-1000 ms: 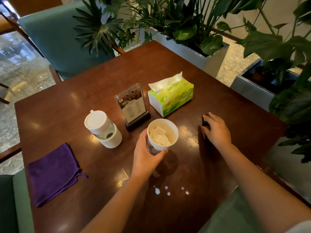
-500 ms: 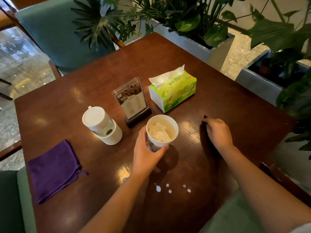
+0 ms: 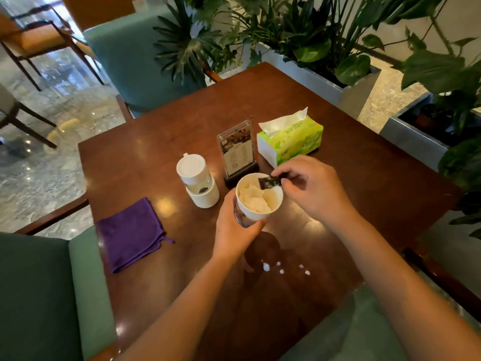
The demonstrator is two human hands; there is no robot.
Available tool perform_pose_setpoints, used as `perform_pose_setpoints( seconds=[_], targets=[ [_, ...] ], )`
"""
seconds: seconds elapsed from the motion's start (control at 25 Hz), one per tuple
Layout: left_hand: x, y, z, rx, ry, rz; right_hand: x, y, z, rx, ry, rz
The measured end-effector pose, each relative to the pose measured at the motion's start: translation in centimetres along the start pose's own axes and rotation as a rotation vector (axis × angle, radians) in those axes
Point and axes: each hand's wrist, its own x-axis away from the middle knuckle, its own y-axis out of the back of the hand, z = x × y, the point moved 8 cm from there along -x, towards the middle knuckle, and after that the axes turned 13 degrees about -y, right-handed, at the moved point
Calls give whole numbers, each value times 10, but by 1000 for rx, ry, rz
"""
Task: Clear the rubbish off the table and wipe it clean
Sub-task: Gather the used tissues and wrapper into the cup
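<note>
My left hand (image 3: 235,230) grips a white paper cup (image 3: 257,198) that stands on the dark wooden table (image 3: 364,183); crumpled tissue fills the cup. My right hand (image 3: 309,187) pinches a small dark wrapper (image 3: 269,182) right over the cup's far rim. Several white liquid drops (image 3: 282,269) lie on the table in front of the cup. A folded purple cloth (image 3: 130,233) lies at the table's left edge.
A white lidded tumbler (image 3: 197,179) and a clear menu stand (image 3: 238,152) stand just behind the cup. A green tissue pack (image 3: 290,139) lies to their right. Green chairs (image 3: 138,61) and grey planters (image 3: 325,74) with leafy plants surround the table.
My right hand picked up the dark wrapper from the table on the right and carried it left to the cup's rim. My left hand kept its hold on the cup.
</note>
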Motion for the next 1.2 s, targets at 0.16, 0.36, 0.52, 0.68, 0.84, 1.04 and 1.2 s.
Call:
perform_pose_setpoints(
  seconds=[0.16,0.36,0.52,0.68,0.84,1.04,1.2],
  targets=[
    [14,26,-20,3,-34,-42,14,-42,32,337,17,215],
    [32,61,-35,31,-62,-87,41,-72,60,450,247,285],
    [64,102,-31,12,-16,-182,66,-97,74,414,328,349],
    [113,151,-23,-7,69,-289,92,-141,101,150,293,487],
    [175,205,-18,-32,168,-340,130,-187,139,66,298,544],
    [273,281,-7,-79,281,-376,197,-259,187,36,288,653],
    [355,334,10,-94,351,-315,273,-319,203,58,262,707]
  ],
)
